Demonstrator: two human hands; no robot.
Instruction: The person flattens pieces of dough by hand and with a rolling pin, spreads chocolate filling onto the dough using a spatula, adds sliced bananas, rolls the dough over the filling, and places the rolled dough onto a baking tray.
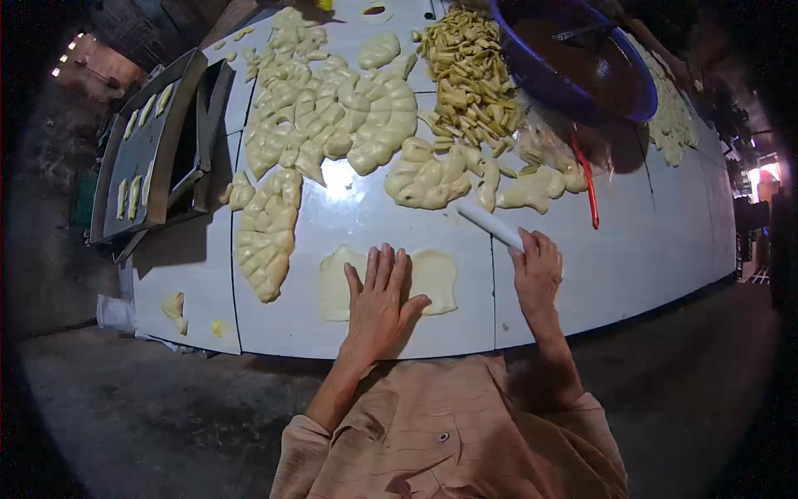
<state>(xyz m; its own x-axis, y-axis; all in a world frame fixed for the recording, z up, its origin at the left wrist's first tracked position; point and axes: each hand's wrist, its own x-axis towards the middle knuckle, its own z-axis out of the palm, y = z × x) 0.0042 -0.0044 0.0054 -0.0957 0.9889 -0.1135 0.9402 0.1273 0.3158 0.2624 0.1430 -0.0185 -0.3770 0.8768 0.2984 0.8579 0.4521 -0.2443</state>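
Note:
A thin, flattened sheet of pale dough (436,279) lies on the white tabletop just in front of me. My left hand (381,303) rests palm down on the middle of it, fingers stretched out and thumb pointing right. To the right, my right hand (539,274) is closed around one end of a smooth white rolling pin (489,224). The pin slants up to the left, its far tip close to a small group of dough lumps (424,176). Beyond the sheet spreads a large mass of joined, glossy dough pieces (332,112), with another dough cluster (268,241) to its left.
Metal baking trays (150,150) with several shaped dough strips stand at the left. A heap of yellowish-green cut strips (470,79) lies at the back, beside a purple basin (644,104) of brown liquid. Nearby is a red stick-like tool (586,179). A dough scrap (173,309) sits front left.

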